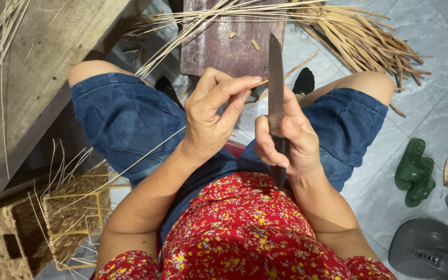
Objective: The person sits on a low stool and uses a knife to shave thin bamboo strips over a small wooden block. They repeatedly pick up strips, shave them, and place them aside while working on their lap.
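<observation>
- A thin pale strip [257,83] sits at the centre of the frame, just above the lap, its end meeting the knife [275,88] blade.
- The left hand [211,116] pinches the strip between thumb and forefinger, the other fingers curled in.
- The right hand [286,142] is clenched round the knife's dark handle, blade upright and pointing to the top of the frame.
- Both hands are just beside each other, over blue denim shorts [125,122] and a red flowered shirt [245,233].
- A dark wooden board [219,46] lies just above the hands, with a few small chips on it.
- Long pale strips [182,31] cross the board's upper left corner.
- A bundle of brown fibre [359,36] spreads across the tiled floor [442,103] at the upper right.
- A plank surface [32,67] fills the upper left.
- Woven baskets [53,218] with loose ends stand at the lower left.
- Green sandals [415,171] lie at the right, a grey object [426,251] below them in the lower right corner.
</observation>
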